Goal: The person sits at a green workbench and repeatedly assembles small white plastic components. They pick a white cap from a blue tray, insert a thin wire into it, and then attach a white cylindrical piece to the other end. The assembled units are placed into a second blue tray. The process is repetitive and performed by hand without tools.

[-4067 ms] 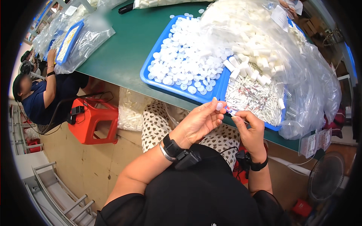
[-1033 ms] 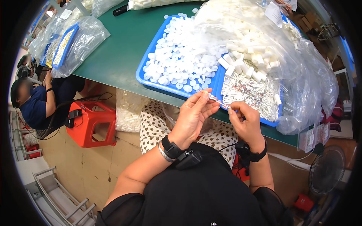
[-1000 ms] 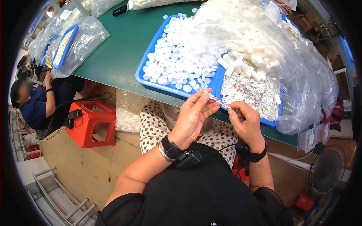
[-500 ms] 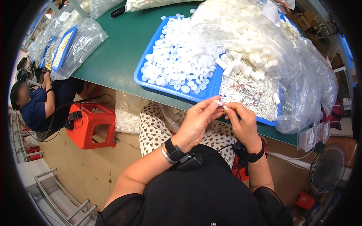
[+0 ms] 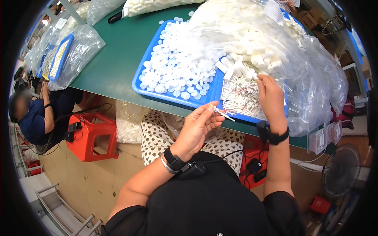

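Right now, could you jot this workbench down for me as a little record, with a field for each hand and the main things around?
Left hand: pinching a thin white part
Right hand: fingertips at the white cylinders; grip unclear
Left tray: blue, holding pale discs
Right tray: blue, holding small thin pieces
Bag: clear plastic, beyond the right hand
Table: green
Stool: red, at left

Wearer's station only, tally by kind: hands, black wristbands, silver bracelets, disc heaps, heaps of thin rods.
Hands: 2
Black wristbands: 2
Silver bracelet: 1
Disc heap: 1
Rod heap: 1
Total: 7
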Action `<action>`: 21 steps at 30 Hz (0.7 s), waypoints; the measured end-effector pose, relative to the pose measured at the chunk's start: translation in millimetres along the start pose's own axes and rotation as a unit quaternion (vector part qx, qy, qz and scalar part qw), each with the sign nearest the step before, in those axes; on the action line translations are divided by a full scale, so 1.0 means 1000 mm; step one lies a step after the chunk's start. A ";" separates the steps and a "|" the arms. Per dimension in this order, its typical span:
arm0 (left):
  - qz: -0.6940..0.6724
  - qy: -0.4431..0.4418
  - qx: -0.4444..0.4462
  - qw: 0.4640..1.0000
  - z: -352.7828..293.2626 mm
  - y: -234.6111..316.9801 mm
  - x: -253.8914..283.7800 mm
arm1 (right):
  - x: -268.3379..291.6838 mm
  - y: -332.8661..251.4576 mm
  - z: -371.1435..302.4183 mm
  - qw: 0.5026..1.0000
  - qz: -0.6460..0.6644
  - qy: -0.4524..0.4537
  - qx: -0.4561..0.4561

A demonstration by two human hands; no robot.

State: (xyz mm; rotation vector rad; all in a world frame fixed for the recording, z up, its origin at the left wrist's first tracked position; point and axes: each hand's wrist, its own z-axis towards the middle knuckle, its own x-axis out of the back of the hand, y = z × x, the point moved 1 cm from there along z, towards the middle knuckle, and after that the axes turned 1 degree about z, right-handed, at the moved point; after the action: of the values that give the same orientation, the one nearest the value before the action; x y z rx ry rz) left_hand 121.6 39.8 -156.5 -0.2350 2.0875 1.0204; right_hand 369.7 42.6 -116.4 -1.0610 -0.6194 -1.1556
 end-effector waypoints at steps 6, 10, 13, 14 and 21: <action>0.006 -0.019 0.023 1.000 0.000 -0.003 -0.001 | -0.017 0.031 0.013 0.991 -0.098 -0.079 -0.033; 0.007 -0.021 0.011 1.000 -0.001 0.002 -0.001 | -0.013 0.034 0.010 0.990 -0.109 -0.067 -0.064; 0.000 -0.034 0.003 0.999 0.001 0.003 0.000 | -0.014 0.033 0.006 0.992 -0.080 -0.075 -0.063; 0.001 -0.030 0.005 1.000 0.001 0.003 -0.001 | -0.015 0.034 0.004 0.993 -0.069 -0.080 -0.057; 0.008 -0.015 0.010 1.000 0.000 0.000 -0.004 | -0.007 0.021 0.006 0.994 -0.043 -0.101 -0.007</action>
State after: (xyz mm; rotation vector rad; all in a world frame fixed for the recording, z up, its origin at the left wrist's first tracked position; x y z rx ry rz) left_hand 123.9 38.8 -153.5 -0.1917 2.0750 1.0057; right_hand 387.8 51.9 -127.4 -1.1818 -0.8245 -1.1350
